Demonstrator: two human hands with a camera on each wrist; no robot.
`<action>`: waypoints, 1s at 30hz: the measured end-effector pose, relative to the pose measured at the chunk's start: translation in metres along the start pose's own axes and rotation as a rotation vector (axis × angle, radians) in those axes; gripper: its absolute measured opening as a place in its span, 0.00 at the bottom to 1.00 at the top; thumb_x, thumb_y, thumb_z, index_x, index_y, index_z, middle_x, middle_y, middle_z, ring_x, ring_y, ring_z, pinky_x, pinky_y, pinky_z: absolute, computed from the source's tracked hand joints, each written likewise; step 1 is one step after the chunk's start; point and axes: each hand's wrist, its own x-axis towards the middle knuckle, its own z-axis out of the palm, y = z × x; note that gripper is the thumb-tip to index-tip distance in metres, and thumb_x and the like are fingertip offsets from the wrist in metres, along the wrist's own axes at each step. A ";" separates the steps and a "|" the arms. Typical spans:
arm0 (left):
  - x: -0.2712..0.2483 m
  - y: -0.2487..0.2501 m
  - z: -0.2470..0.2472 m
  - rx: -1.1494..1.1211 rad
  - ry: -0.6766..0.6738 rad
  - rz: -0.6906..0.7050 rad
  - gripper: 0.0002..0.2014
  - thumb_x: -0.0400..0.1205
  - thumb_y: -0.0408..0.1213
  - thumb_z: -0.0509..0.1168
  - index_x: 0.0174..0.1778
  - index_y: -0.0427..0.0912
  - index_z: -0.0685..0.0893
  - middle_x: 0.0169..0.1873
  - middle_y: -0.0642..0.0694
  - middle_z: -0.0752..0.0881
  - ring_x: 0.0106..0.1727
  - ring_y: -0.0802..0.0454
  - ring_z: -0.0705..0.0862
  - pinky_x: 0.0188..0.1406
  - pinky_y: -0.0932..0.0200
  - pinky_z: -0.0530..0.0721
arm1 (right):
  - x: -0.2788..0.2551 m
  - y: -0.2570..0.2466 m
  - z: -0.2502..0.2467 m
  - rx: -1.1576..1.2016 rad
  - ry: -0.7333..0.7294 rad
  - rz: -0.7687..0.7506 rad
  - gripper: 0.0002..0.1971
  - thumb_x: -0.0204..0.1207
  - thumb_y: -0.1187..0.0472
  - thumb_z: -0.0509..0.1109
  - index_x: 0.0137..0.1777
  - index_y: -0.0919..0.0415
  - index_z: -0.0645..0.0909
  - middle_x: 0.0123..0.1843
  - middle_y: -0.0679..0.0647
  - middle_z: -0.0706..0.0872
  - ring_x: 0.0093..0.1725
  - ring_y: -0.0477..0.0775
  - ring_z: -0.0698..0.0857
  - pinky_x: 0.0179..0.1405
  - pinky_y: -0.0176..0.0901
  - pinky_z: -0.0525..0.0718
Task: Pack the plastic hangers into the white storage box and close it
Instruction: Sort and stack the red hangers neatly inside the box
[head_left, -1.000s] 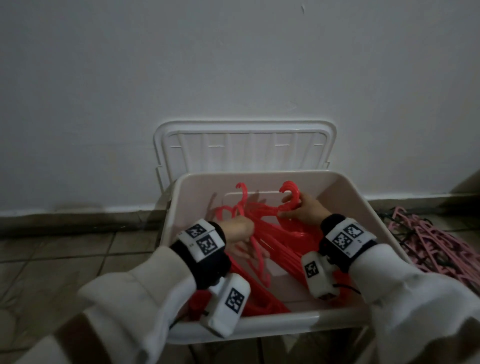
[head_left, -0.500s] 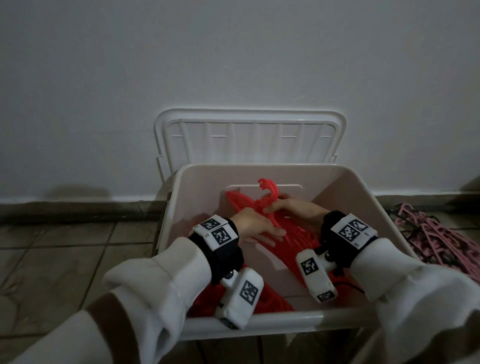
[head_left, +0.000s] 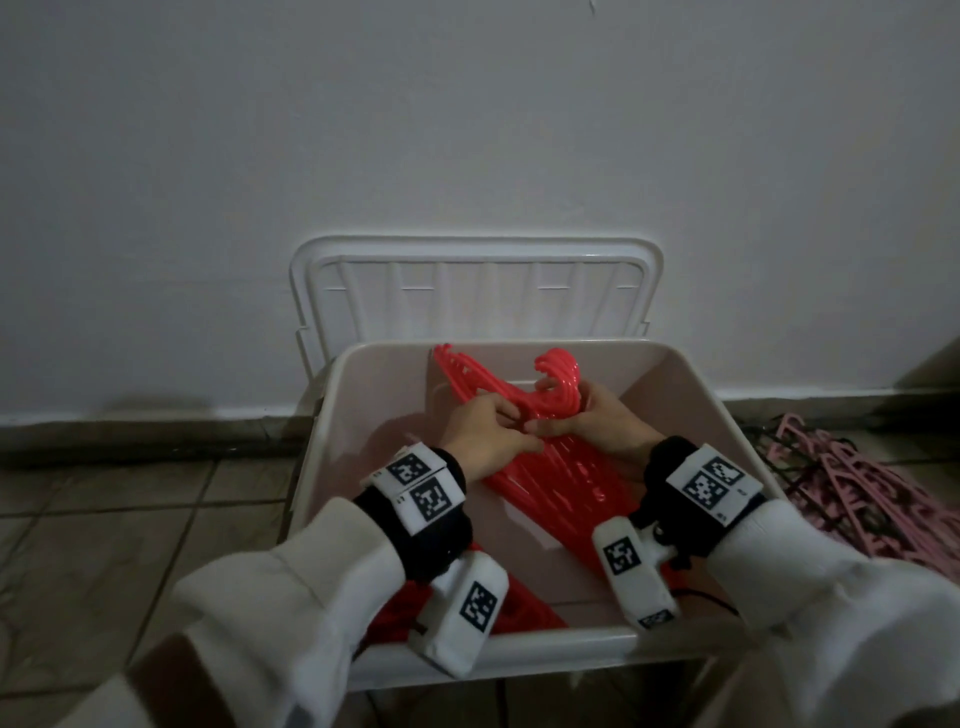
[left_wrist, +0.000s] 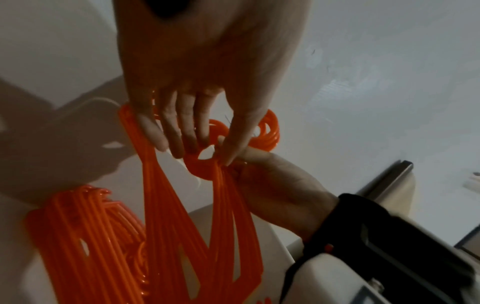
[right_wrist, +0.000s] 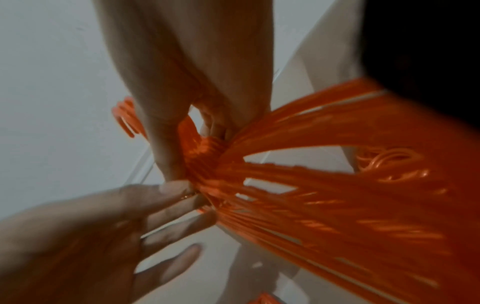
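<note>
A bundle of red plastic hangers (head_left: 561, 483) leans tilted inside the white storage box (head_left: 691, 384), hooks (head_left: 558, 371) up near the far wall. My right hand (head_left: 587, 415) grips the bundle at its neck, thumb and curled fingers (right_wrist: 166, 156) around it. My left hand (head_left: 498, 426) meets it from the left, its straight fingers (left_wrist: 171, 135) touching the hangers beside the neck. A second red bundle (head_left: 519, 608) lies flat at the box's near left, partly hidden by my left wrist. The white lid (head_left: 475, 296) stands behind the box against the wall.
A heap of pink hangers (head_left: 857, 499) lies on the tiled floor right of the box. The white wall (head_left: 467, 130) rises close behind the lid. Tiled floor (head_left: 130, 519) stretches to the left of the box.
Both hands have come together at the bundle's neck. The red bundle has shifted toward the far wall of the box, hooks now raised at the back right.
</note>
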 end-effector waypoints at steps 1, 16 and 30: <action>-0.002 0.001 0.003 -0.008 -0.021 0.008 0.13 0.66 0.37 0.79 0.40 0.46 0.82 0.40 0.50 0.84 0.47 0.50 0.84 0.48 0.58 0.80 | -0.002 -0.001 0.000 0.009 -0.019 0.001 0.21 0.66 0.80 0.73 0.53 0.58 0.78 0.42 0.54 0.86 0.37 0.45 0.87 0.38 0.36 0.86; -0.004 0.004 0.026 -0.511 0.074 -0.110 0.07 0.72 0.31 0.75 0.30 0.38 0.85 0.37 0.36 0.85 0.39 0.43 0.82 0.38 0.56 0.80 | -0.003 -0.011 -0.019 -0.544 -0.063 -0.170 0.29 0.65 0.76 0.76 0.66 0.64 0.74 0.57 0.67 0.84 0.53 0.64 0.85 0.53 0.54 0.86; -0.005 -0.008 -0.013 -0.348 -0.113 -0.288 0.06 0.83 0.41 0.63 0.40 0.48 0.80 0.36 0.57 0.86 0.49 0.51 0.79 0.45 0.60 0.73 | 0.003 -0.002 -0.036 -0.351 0.057 0.004 0.24 0.69 0.79 0.62 0.65 0.64 0.71 0.42 0.62 0.78 0.34 0.52 0.78 0.30 0.39 0.82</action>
